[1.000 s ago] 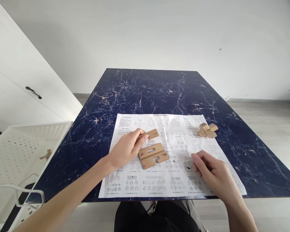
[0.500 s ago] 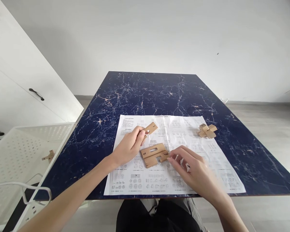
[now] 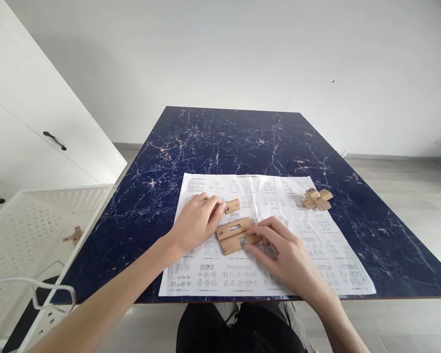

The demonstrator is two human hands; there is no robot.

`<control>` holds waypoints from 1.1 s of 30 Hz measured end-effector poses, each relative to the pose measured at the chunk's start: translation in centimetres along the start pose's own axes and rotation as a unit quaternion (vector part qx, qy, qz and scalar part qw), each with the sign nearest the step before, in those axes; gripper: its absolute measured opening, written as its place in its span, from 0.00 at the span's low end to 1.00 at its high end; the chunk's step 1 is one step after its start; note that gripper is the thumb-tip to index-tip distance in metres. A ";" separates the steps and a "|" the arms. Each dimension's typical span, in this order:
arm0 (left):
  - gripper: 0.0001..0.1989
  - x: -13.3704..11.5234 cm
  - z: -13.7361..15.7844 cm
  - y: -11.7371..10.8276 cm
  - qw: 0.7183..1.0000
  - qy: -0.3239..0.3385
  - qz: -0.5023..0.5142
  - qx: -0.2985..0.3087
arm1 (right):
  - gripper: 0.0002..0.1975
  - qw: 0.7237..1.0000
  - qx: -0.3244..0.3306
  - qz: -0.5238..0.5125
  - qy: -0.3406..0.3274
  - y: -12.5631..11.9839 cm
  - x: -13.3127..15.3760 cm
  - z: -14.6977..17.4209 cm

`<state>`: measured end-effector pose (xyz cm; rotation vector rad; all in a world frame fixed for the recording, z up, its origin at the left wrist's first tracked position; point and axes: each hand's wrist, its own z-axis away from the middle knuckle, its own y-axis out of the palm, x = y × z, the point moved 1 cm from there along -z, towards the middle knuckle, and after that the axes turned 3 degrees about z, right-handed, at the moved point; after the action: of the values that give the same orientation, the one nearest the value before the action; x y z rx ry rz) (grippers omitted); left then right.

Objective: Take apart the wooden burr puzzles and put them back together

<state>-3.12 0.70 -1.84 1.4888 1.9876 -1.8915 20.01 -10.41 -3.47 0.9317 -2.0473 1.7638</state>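
Observation:
My left hand [image 3: 196, 223] is closed over a short wooden puzzle piece [image 3: 232, 205] marked 1, whose far end sticks out past the fingertips; the rest is hidden. Below it, two flat wooden pieces lie side by side on the printed paper sheet [image 3: 290, 206]. The upper, slotted piece [image 3: 226, 230] carries a 2. The lower, notched piece [image 3: 231, 244] has its right end pinched between the thumb and fingers of my right hand [image 3: 288, 250], which cover its number.
An interlocked wooden cross puzzle [image 3: 317, 199] sits on the sheet's right edge. The sheet lies on a dark blue marbled table [image 3: 220, 142]. At the left stands a white perforated bin [image 3: 33, 230] holding another wooden piece [image 3: 73, 236], with a white cable [image 3: 25, 280] near it.
My left hand has lowered and turned the piece marked 1 towards level. My right hand has moved left and closed its fingers on the notched piece's right end.

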 end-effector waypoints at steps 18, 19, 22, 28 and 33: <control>0.08 0.1 -0.1 -0.2 0.986 0.114 -0.117 -0.031 | 0.11 0.999 0.012 -0.014 0.030 0.0 -0.2 -0.1; 0.09 0.0 -0.1 -0.3 0.984 0.129 -0.117 -0.021 | 0.11 0.999 0.015 -0.014 0.030 -0.1 -0.2 -0.1; 0.12 0.0 -0.1 -0.2 0.982 0.146 -0.117 0.001 | 0.11 0.999 0.029 -0.015 0.031 -0.3 0.0 -0.2; 0.17 0.2 -0.3 -0.2 0.982 0.151 -0.112 0.022 | 0.10 0.998 0.041 -0.027 0.033 -0.4 0.2 -0.3; 0.22 0.3 -0.3 -0.1 0.980 0.166 -0.103 0.028 | 0.08 0.998 0.036 -0.042 0.020 -0.2 -0.1 -0.1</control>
<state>-3.15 1.18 -1.91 1.7813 2.3276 -1.8895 20.17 -10.28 -3.38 0.9811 -1.9034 1.8060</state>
